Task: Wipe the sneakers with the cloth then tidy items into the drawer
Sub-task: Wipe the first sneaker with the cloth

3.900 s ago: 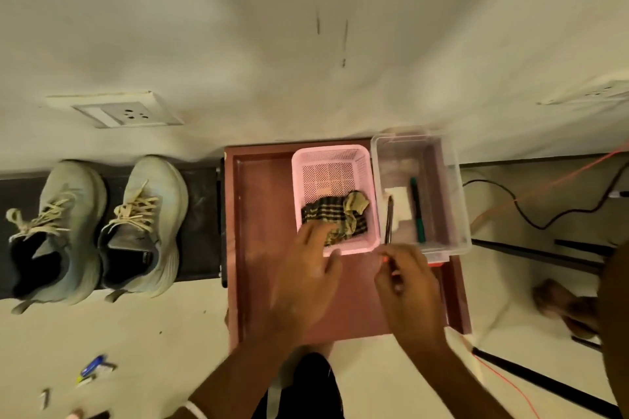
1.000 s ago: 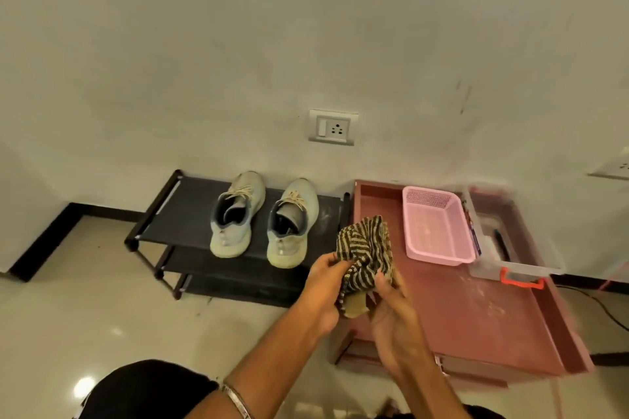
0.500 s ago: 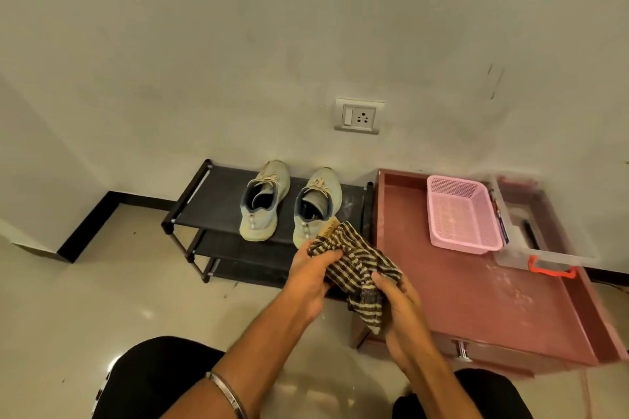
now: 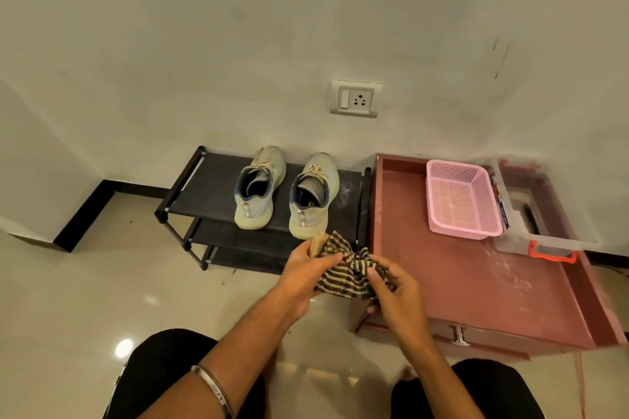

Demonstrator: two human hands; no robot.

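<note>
Both hands pinch cloth [image 4: 350, 270]; left hand [image 4: 308, 265] nearer right sneaker [image 4: 311, 196], toe to wall, at rack's [image 4: 204, 187] front-right corner.

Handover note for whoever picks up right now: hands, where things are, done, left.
Left hand: grips one end of the striped cloth.
Right hand: grips the other end; the cloth is bunched between both hands, in front of the shoe rack.
Two sneakers stand side by side on the rack's top shelf, toes to the wall; the cloth touches neither.
Open drawer to the right holds an empty pink basket and a clear box with small items inside.
Done: cloth is in hand.
Left: wipe both sneakers, tidy items into the drawer.
</note>
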